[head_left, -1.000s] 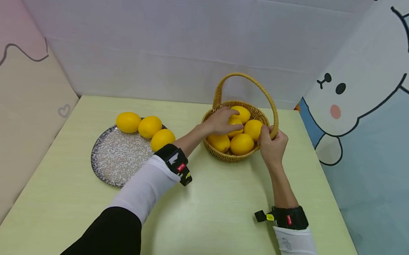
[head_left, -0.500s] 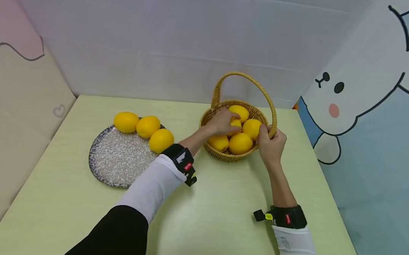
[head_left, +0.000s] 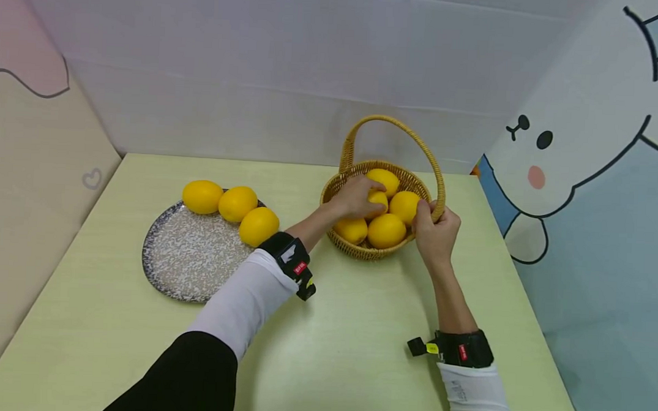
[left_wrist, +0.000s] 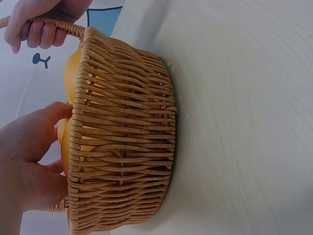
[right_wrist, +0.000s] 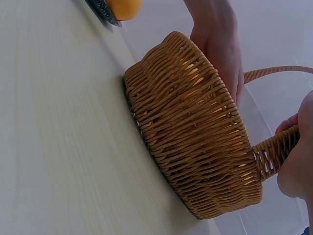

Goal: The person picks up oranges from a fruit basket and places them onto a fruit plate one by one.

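My left hand (head_left: 354, 198) reaches into a wicker basket (head_left: 360, 251), its thumb and fingers curled round a lemon (head_left: 377, 203). Several more lemons lie about it, one at the front (head_left: 386, 231) and one at the back (head_left: 384, 178). With my right hand (head_left: 438, 235) I grip the right base of the basket's arched handle (head_left: 401, 124). The left wrist view shows the left hand (left_wrist: 36, 156) over the basket rim, its fingertips partly hidden behind the wicker. In the right wrist view the right hand (right_wrist: 298, 152) wraps the handle.
Left of the basket, a speckled plate (head_left: 189, 261) with a dark rim carries three lemons (head_left: 238, 204) along its far right edge. The pale table (head_left: 344, 353) ends at a white wall behind, with printed panels on both sides.
My left hand has shifted slightly to the right and closed its fingers round the lemon in the basket. The right hand keeps its grip on the handle.
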Motion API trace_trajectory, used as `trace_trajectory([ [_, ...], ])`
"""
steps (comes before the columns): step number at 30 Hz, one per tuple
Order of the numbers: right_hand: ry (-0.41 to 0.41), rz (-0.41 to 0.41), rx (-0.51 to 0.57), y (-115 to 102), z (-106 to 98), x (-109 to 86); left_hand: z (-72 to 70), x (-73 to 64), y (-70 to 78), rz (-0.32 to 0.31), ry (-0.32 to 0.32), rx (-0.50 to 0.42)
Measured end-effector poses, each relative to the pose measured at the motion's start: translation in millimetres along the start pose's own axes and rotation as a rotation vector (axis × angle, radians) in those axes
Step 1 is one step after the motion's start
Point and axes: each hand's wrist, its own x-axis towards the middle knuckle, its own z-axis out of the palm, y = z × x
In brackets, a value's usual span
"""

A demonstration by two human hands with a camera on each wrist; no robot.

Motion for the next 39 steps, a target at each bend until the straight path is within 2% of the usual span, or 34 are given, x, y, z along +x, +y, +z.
trace_trajectory([
  [12,-0.007,0.017,0.005,-3,0,-1.3,-2.4,-1.4,-3.5,0.018,0.014,-0.023],
  [18,-0.006,0.009,0.003,-2,2,-1.0,-6.9,-3.2,-3.8,0.049,0.029,-0.052],
  [27,-0.013,-0.002,0.014,1,2,0.3,-14.9,-7.8,-3.6,0.141,0.099,-0.099],
  [30,-0.014,-0.007,0.014,1,3,0.8,-17.2,-9.8,-3.2,0.154,0.127,-0.099],
  [35,-0.020,-0.016,0.010,9,0,2.7,-22.3,-16.5,1.4,0.178,0.178,-0.126],
  [39,-0.013,-0.009,0.009,3,1,1.7,-27.6,-24.1,7.1,0.210,0.228,-0.166],
])
